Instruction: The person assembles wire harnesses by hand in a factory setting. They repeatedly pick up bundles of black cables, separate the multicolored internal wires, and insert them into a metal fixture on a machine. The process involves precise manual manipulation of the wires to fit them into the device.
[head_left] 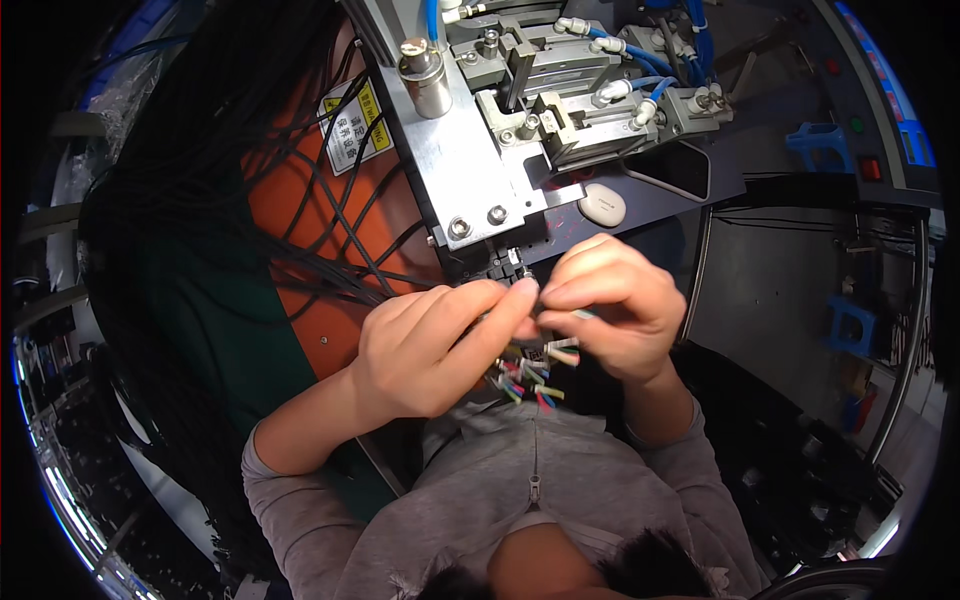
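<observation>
My left hand is closed in a pinch, thumb and forefinger meeting just in front of the machine. Opposite it, my right hand is also pinched, its fingertips nearly touching the left ones. Thin multicoloured wires, red, blue, green and white, hang in several short bunches under the fingers. They appear to be the split ends of cables at my left hand. What lies between the right fingertips is hidden and slightly blurred. Just beyond the fingertips is a small black fixture at the machine's front.
A metal machine plate with pneumatic cylinders and blue air hoses stands ahead. Black cables drape over the orange surface at left. A white oval case and a phone lie at right. Blue stools stand farther right.
</observation>
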